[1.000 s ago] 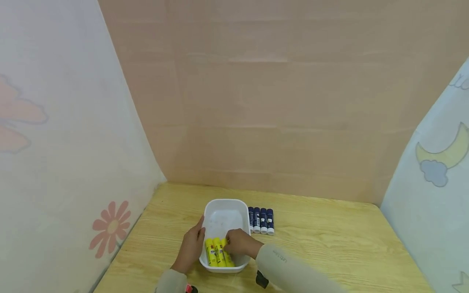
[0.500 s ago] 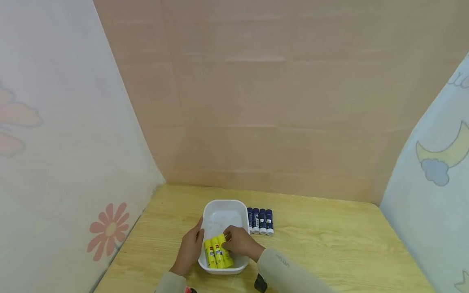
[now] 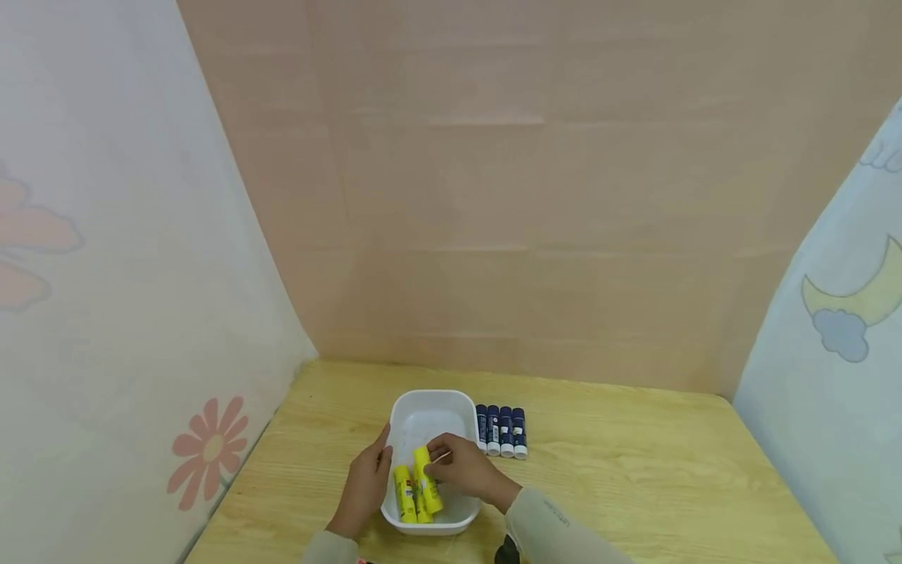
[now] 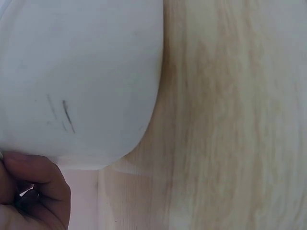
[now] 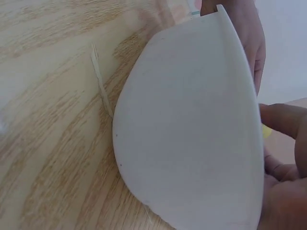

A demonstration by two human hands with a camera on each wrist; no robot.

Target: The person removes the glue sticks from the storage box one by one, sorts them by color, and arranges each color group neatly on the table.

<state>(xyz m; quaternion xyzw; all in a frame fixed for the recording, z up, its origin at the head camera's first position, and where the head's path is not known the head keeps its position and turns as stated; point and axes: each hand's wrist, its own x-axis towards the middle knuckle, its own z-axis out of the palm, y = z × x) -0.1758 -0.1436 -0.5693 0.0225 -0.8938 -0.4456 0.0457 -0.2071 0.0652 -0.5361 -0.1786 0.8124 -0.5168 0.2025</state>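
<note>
A white plastic container (image 3: 431, 427) with rounded corners stands near the front of the table. My left hand (image 3: 365, 482) grips its left rim; curled fingers (image 4: 38, 172) show at the edge in the left wrist view. Inside its near end lie two yellow glue sticks (image 3: 405, 495), side by side. My right hand (image 3: 468, 470) reaches over the right rim and pinches a third yellow glue stick (image 3: 427, 486) near its upper end, tilted and overlapping the others. In the right wrist view the container's outer wall (image 5: 187, 120) hides most of that glue stick.
Several dark blue glue sticks (image 3: 506, 431) with white ends lie in a row on the wooden table (image 3: 634, 470), just right of the container. A brown-papered wall (image 3: 451, 235) rises behind; patterned white panels (image 3: 141, 313) flank both sides.
The right hand has drawn the rightmost yellow glue stick up and to the left, over its neighbour. The left hand keeps its grip on the container.
</note>
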